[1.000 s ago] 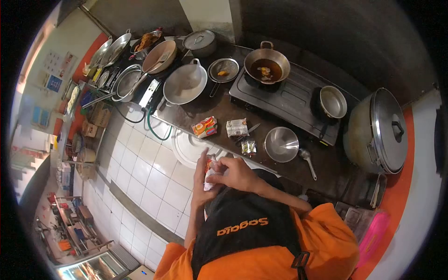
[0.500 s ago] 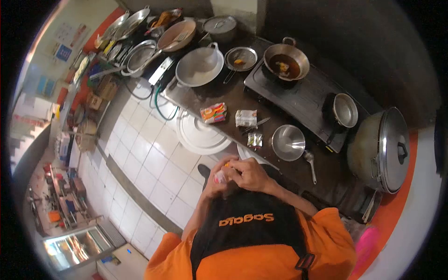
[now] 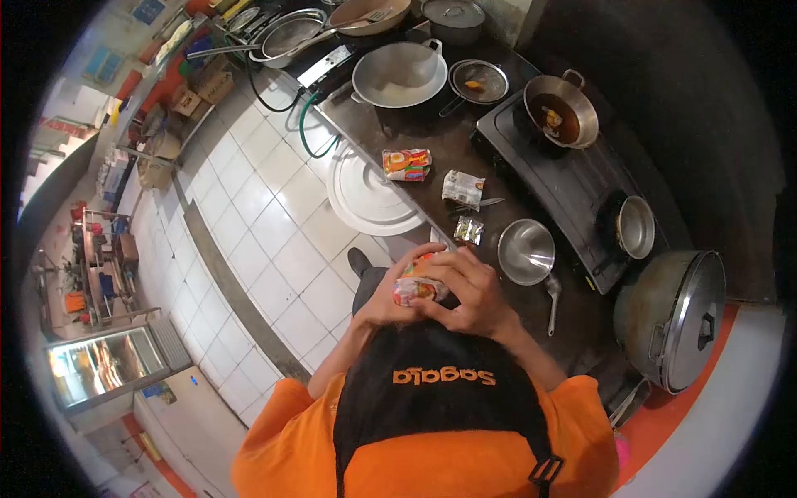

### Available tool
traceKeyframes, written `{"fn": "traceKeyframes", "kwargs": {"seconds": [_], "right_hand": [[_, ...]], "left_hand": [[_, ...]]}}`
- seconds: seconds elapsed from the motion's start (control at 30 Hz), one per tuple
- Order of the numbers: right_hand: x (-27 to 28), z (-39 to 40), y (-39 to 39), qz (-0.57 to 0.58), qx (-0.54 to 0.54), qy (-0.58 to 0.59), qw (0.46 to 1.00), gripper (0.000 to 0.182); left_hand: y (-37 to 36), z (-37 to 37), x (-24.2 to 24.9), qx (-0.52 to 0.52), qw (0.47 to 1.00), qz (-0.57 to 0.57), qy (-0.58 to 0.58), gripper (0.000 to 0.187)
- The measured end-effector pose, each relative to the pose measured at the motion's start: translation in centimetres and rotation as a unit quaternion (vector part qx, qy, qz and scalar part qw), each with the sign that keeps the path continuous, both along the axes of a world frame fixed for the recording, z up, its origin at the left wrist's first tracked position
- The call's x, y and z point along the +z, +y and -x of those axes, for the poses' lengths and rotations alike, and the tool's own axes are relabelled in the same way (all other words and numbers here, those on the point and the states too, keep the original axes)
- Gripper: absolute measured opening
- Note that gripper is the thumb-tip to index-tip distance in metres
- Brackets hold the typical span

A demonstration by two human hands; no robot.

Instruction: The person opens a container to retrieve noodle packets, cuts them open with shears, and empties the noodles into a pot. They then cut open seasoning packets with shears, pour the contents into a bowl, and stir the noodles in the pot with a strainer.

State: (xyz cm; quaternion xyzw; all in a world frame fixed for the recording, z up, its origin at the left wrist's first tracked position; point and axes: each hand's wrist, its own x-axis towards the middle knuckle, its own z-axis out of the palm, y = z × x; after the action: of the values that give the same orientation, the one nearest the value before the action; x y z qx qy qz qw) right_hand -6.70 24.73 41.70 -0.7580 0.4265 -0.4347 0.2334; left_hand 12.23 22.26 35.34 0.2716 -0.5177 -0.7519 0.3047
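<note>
I hold an instant noodle packet (image 3: 418,288) in both hands in front of my chest, above the black apron (image 3: 432,398). My left hand (image 3: 380,300) grips its left end. My right hand (image 3: 471,289) wraps over its top and right side, so most of the packet is hidden. On the dark counter (image 3: 432,141) ahead lie a second noodle packet (image 3: 405,163), an opened pale packet (image 3: 462,187) with a knife (image 3: 490,202) beside it, and small seasoning sachets (image 3: 467,230). An empty steel bowl (image 3: 525,251) and a spoon (image 3: 551,300) sit just beyond my right hand.
A stove (image 3: 573,187) carries a wok of dark oil (image 3: 560,112) and a small pot (image 3: 635,227). A big lidded pot (image 3: 681,319) stands at the right. A wide pan (image 3: 398,75) and a strainer (image 3: 475,81) sit farther back. A round white lid (image 3: 365,199) leans by the tiled floor (image 3: 266,241).
The packet has come nearer to my chest and now lies crosswise, with my right hand closing over more of it. My head has tilted, shifting the counter up and to the right.
</note>
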Motion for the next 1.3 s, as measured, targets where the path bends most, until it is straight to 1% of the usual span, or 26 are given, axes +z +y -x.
{"fn": "traceKeyframes", "kwargs": {"seconds": [0.07,0.1,0.17,0.23,0.27,0.33,0.4,0.43,0.53,0.57,0.67,0.7,0.8,0.83,0.93,0.97,1.07,1.1,1.2,1.23,1.3], "right_hand": [[1.2,1.0,0.3,-0.069,0.006,0.089,0.994,0.026],[1.5,1.3,0.4,-0.103,0.008,0.134,0.986,0.024],[1.0,1.0,0.5,-0.084,0.054,0.046,0.994,0.019],[0.9,0.6,0.6,-0.082,0.085,-0.021,0.993,0.014],[0.7,0.7,0.7,-0.103,0.094,-0.044,0.989,0.014],[0.2,0.9,0.9,-0.143,0.113,-0.094,0.979,0.014],[0.6,1.1,1.0,-0.108,0.150,-0.070,0.980,0.018],[0.9,1.1,1.3,-0.093,0.169,-0.061,0.979,0.020],[2.0,2.2,1.1,-0.090,0.165,-0.015,0.982,0.028],[2.9,2.8,0.8,-0.057,0.156,0.055,0.985,0.033],[3.8,4.1,0.3,-0.011,0.198,0.089,0.976,0.036],[4.2,4.4,0.5,0.017,0.195,0.121,0.973,0.025],[4.7,5.7,1.6,0.082,0.199,0.206,0.955,0.015],[5.4,5.8,2.0,0.081,0.208,0.226,0.948,0.010],[6.4,6.0,3.2,0.048,0.234,0.276,0.931,0.012],[6.4,5.9,3.2,-0.004,0.234,0.251,0.939,0.015],[7.4,5.6,1.6,-0.037,0.199,0.190,0.961,0.019],[7.6,5.4,0.9,-0.030,0.189,0.190,0.963,0.024],[6.9,4.7,-0.1,-0.065,0.282,0.146,0.946,0.024],[7.2,4.7,-0.4,-0.098,0.329,0.147,0.927,0.021],[7.5,4.4,-0.6,-0.102,0.321,0.171,0.926,0.019]], "left_hand": [[-0.5,0.2,1.1,-0.027,1.000,0.001,0.017,0.093],[-0.4,0.2,1.7,-0.035,0.999,-0.005,-0.004,0.093],[-0.4,0.1,2.4,-0.053,0.998,-0.013,-0.044,0.093],[-0.4,0.0,0.4,-0.079,0.996,0.037,-0.033,0.092],[-0.5,0.0,-0.4,-0.091,0.993,0.063,-0.026,0.092],[-0.6,0.1,-0.6,-0.107,0.993,0.051,-0.004,0.092],[-0.4,0.4,-0.8,-0.129,0.991,0.024,0.008,0.094],[-0.8,0.5,-0.4,-0.149,0.987,0.054,0.020,0.097],[-0.9,-0.4,1.1,-0.148,0.983,0.083,-0.075,0.096],[-1.3,-0.4,0.5,-0.155,0.984,0.086,0.002,0.093],[-1.9,-0.3,2.6,-0.258,0.957,0.123,0.050,0.091],[-1.7,-0.2,3.3,-0.280,0.950,0.131,0.047,0.090],[-2.2,0.2,3.3,-0.331,0.930,0.151,0.051,0.088],[-1.9,0.5,3.3,-0.339,0.926,0.157,0.055,0.087],[-1.6,1.1,2.9,-0.393,0.908,0.136,0.055,0.099],[-1.6,1.3,3.2,-0.393,0.908,0.122,0.082,0.090],[-2.4,1.3,3.0,-0.369,0.915,0.133,0.101,0.097],[-2.5,1.1,2.8,-0.370,0.912,0.150,0.096,0.106],[-2.6,1.4,2.6,-0.384,0.897,0.182,0.121,0.105],[-2.9,1.9,2.0,-0.394,0.891,0.189,0.124,0.104],[-2.9,1.9,2.0,-0.397,0.895,0.146,0.140,0.103]]}}
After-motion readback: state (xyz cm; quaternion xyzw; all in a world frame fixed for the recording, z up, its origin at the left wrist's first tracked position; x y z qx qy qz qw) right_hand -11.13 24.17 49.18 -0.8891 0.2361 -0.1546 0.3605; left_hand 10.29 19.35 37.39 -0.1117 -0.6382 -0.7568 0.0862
